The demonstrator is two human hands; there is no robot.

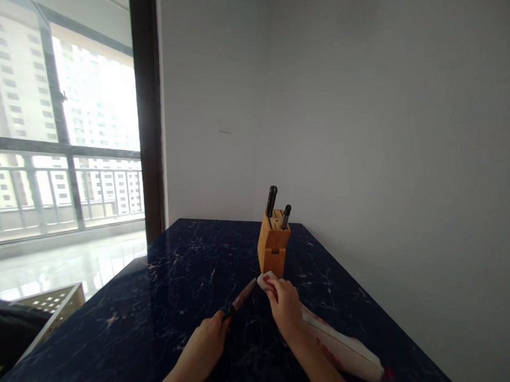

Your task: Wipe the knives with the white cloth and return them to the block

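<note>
My left hand (209,340) is closed round the black handle of a knife (244,294), its blade pointing up and to the right over the table. In my right hand (284,302), the fingers pinch a white cloth (265,280) with red marks, close to the knife's tip. Behind my right forearm a longer white, red-patterned piece (350,350) stretches towards the lower right; I cannot tell whether it joins the cloth in my fingers. A wooden knife block (273,249) stands upright just beyond my hands, with two dark-handled tools in its top slots.
The table (190,261) has a glossy dark blue marbled top. Grey walls (362,124) stand behind it and to its right. At the left are a large window (95,108) and a perforated chair (61,301) with something dark on it.
</note>
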